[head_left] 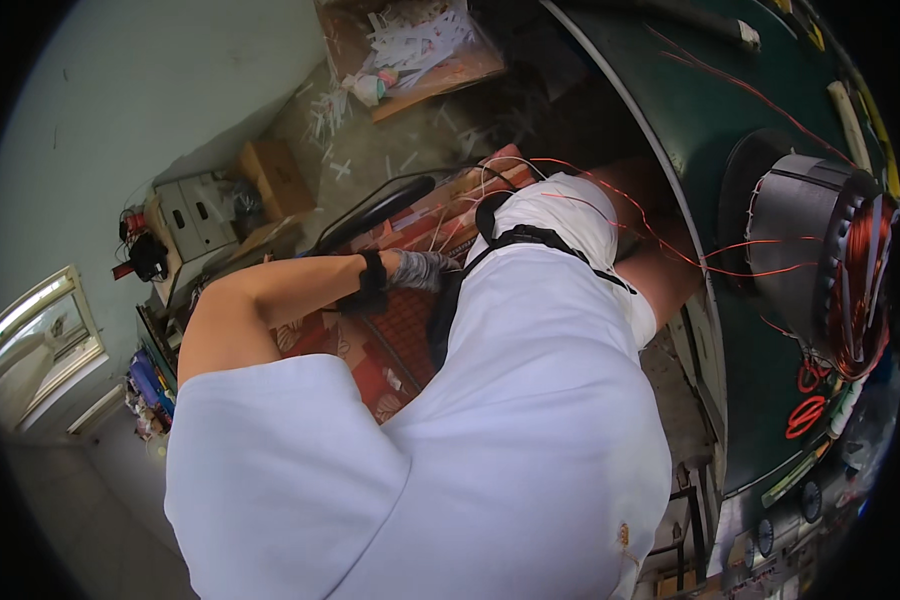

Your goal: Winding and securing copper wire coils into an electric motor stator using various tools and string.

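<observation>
My left hand (pixel 422 270) wears a grey glove and is beside my left hip, against a black strap or pouch (pixel 448 318) hanging from my waist. Its fingertips are partly hidden there, so what they hold, if anything, does not show. Thin wires (pixel 438 236) hang close above the glove. My right hand is out of view. On the green-topped table to my right lies a dark cylindrical motor stator (pixel 792 235) with copper windings (pixel 863 285). Loose red-orange wires (pixel 670 245) run from it across my lap.
The green tabletop (pixel 745 400) has a pale metal edge. Red wire coils (pixel 806 415) and light rods (pixel 848 120) lie on it. A box of white paper strips (pixel 410 105) stands on the floor ahead. Left are a brown carton (pixel 273 180) and a grey cabinet (pixel 192 218).
</observation>
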The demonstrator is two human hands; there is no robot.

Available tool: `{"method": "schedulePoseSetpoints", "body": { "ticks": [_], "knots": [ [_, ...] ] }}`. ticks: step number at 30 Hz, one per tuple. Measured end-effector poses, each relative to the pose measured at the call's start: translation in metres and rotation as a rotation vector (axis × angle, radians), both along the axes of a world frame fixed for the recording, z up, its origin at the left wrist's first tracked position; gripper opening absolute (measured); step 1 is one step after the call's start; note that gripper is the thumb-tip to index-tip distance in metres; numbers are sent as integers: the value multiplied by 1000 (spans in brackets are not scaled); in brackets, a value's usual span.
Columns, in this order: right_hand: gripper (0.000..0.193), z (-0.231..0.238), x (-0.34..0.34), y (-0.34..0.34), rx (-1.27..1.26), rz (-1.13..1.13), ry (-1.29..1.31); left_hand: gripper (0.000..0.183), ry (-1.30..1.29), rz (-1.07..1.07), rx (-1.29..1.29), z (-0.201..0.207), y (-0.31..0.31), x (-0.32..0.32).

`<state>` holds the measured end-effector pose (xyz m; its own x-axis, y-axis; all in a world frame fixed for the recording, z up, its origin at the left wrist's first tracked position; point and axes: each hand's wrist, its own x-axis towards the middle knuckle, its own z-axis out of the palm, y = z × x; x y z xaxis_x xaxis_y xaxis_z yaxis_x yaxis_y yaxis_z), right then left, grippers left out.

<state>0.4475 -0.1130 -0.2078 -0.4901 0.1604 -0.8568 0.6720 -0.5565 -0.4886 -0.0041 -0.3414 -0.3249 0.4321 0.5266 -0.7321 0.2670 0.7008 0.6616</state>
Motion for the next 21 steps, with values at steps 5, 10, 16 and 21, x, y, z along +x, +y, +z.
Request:
{"method": "schedulePoseSetpoints", "body": {
  "ticks": [5,10,16,21],
  "knots": [
    [22,-1,-5,-3,-100,-2,2,24,103,-208,-268,45,25,-5],
    [23,-7,-7,-9,-203,18,4,12,-66,-357,-872,124,75,-6],
    [23,-13,-8,-39,-302,-74,14,35,-454,-668,551,91,17,-35],
    [23,6,-2,-77,-358,-252,-36,60,-325,-636,824,99,11,-51]
  ]
}}
